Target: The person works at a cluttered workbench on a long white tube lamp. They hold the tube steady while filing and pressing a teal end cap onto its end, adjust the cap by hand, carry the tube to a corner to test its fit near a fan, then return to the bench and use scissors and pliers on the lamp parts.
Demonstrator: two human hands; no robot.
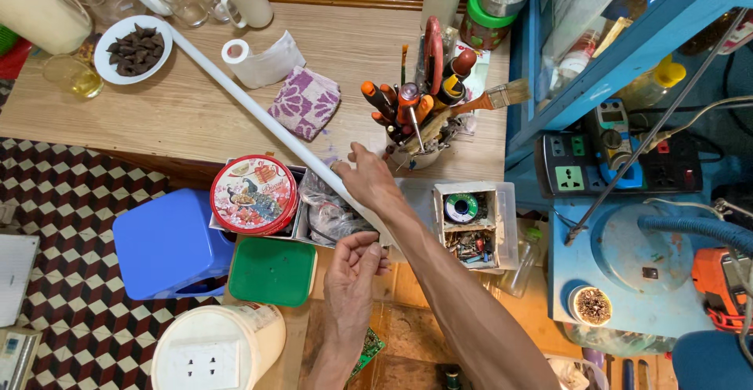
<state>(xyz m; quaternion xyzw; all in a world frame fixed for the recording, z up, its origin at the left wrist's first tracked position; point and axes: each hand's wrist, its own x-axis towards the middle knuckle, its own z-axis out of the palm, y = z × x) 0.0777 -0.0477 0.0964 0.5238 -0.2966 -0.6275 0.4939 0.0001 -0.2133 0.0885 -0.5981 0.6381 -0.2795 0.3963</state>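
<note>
- While the desk (180,116) carries most of the clutter, the work in hand sits at its near edge: a long white tube (259,119) is held at its near end, and I judge the step to be steadying or positioning it.
- The tube lies flat across the desk, its long axis diagonal — far end up-left beside the plate of dark pieces (129,49), near end down-right towards the person, passing just beside the purple patterned cloth (306,101).
- Right hand (369,177) rests on top of the tube near the round red tin (253,194), fingers closed round it from above.
- Left hand (353,268) sits just below, thumb and fingers pinching towards the tube's near end; whether they touch it, I cannot tell — the right forearm covers that end.
- Next move, in my judgement, calls for a firm two-handed hold and clearance from the cup of screwdrivers (412,127).
</note>
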